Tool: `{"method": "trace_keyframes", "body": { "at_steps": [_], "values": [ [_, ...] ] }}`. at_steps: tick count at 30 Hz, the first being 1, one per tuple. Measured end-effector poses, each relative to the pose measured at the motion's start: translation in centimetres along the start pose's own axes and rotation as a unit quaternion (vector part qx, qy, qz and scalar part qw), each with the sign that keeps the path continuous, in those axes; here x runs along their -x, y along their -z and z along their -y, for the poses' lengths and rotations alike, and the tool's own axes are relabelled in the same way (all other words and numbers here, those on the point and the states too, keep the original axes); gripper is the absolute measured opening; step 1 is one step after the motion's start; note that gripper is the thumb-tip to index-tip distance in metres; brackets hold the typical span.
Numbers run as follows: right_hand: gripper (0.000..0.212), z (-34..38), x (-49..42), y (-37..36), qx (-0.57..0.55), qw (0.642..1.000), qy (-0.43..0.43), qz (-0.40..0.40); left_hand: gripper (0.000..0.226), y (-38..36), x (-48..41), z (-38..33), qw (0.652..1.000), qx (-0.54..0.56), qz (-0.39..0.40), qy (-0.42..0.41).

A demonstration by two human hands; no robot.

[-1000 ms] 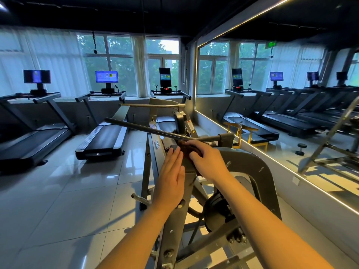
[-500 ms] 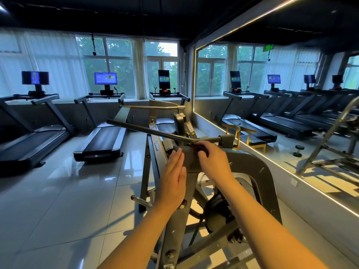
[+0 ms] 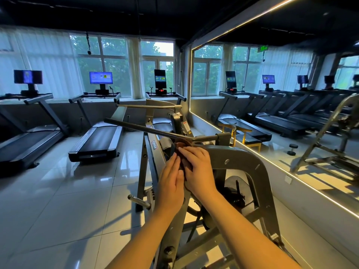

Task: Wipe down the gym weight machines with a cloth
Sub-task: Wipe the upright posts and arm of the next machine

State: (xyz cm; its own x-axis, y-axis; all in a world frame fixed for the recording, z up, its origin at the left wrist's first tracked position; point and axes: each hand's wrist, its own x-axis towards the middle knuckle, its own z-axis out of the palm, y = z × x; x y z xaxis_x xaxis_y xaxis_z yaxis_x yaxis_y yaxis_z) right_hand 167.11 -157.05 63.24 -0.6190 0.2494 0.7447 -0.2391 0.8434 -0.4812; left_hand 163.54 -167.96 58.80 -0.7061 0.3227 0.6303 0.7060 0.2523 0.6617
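Observation:
A grey steel weight machine (image 3: 239, 158) stands right in front of me, with a long handle bar (image 3: 147, 130) running off to the left. A small brown cloth (image 3: 181, 146) lies on the top of its slanted beam, mostly covered by my fingers. My right hand (image 3: 200, 169) presses down on the cloth, fingers curled over it. My left hand (image 3: 171, 181) lies flat against the left side of the beam, fingers straight, fingertips touching the cloth's edge.
Treadmills (image 3: 97, 140) with screens line the window wall ahead, another treadmill (image 3: 25, 144) at far left. A wall mirror (image 3: 291, 113) runs along the right. A weight peg (image 3: 138, 200) sticks out low on the machine's left. Glossy tiled floor (image 3: 68, 200) spreads to the left.
My right hand has slid left and back toward me along the beam, closing up against my left hand. The brown cloth now shows beyond the fingertips. The left hand has barely moved.

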Motion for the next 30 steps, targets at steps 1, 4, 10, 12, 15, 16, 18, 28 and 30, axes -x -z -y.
{"method": "trace_keyframes", "body": {
  "at_steps": [1,4,10,12,15,16,18,28,30],
  "values": [
    [0.039,-0.1,0.5,-0.4,0.002,1.0,-0.01,-0.008,0.047,-0.1,0.3,0.1,1.0,-0.007,0.004,0.002],
    [0.036,-0.5,1.9,-1.0,-0.033,0.998,-0.048,-0.002,0.046,0.0,1.2,0.9,1.0,-0.011,0.018,0.013],
    [0.036,-1.4,4.4,-1.1,-0.098,0.988,-0.114,0.027,0.047,-0.4,3.7,3.0,0.996,-0.009,0.082,0.035],
    [0.036,-1.6,4.9,-0.9,-0.111,0.983,-0.149,0.012,0.047,-0.3,4.6,3.6,0.996,-0.004,0.085,0.042],
    [0.035,-2.5,4.8,-0.5,-0.101,0.976,-0.179,-0.072,0.049,0.0,5.6,4.7,0.993,-0.002,0.095,0.069],
    [0.034,-2.6,4.6,-0.6,-0.096,0.977,-0.173,-0.084,0.049,0.1,5.9,4.9,0.992,0.0,0.102,0.075],
    [0.034,-2.3,4.2,-1.3,-0.077,0.984,-0.147,-0.07,0.049,0.1,6.2,5.1,0.991,0.009,0.111,0.079],
    [0.029,-3.1,8.8,-4.9,-0.058,0.986,-0.157,-0.006,0.049,-0.8,6.6,6.1,0.989,0.012,0.117,0.09],
    [0.028,-2.8,8.3,-4.2,-0.064,0.984,-0.165,-0.034,0.05,-0.8,7.1,6.8,0.988,0.02,0.122,0.096]
  ]
}}
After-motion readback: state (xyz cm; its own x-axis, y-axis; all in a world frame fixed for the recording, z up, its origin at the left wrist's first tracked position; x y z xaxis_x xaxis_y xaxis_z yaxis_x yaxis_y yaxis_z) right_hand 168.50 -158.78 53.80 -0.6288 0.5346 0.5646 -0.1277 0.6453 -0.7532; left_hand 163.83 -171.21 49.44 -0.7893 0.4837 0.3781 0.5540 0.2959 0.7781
